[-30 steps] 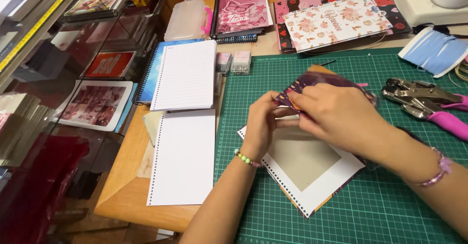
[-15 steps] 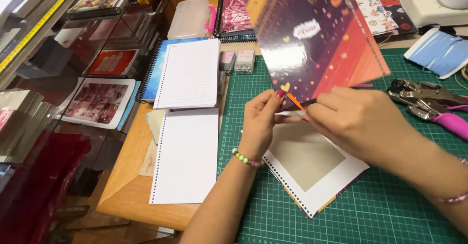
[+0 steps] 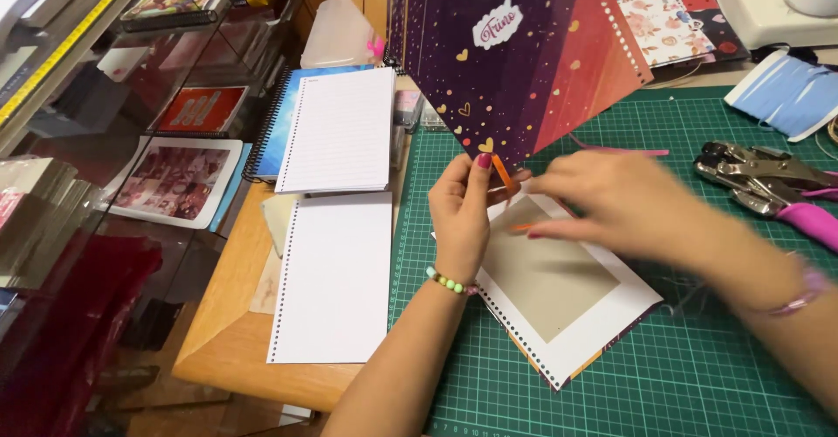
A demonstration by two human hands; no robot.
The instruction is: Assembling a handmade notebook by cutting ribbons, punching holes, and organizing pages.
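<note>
My left hand (image 3: pixel 463 210) pinches the lower corner of a dark purple and red cover sheet (image 3: pixel 515 53) with small hearts and a punched edge, holding it upright above the green cutting mat (image 3: pixel 698 376). An orange elastic band (image 3: pixel 504 175) runs by that corner. My right hand (image 3: pixel 628 206) is blurred just to the right, fingers near the band and the corner; whether it grips anything I cannot tell. Beneath both hands lies a white punched cover (image 3: pixel 567 297) with a beige square in its middle.
Two stacks of white punched pages (image 3: pixel 336 280) (image 3: pixel 340 127) lie left of the mat on the wooden table (image 3: pixel 227 315). A metal hole punch with a pink handle (image 3: pixel 768 184) lies at the right. Patterned papers (image 3: pixel 668 18), blue ribbon (image 3: pixel 786 92) and a clear box (image 3: pixel 336 35) are behind.
The purple cover has been lifted from flat on the mat to upright, now raised higher. My right hand has moved right, away from the corner that my left hand holds.
</note>
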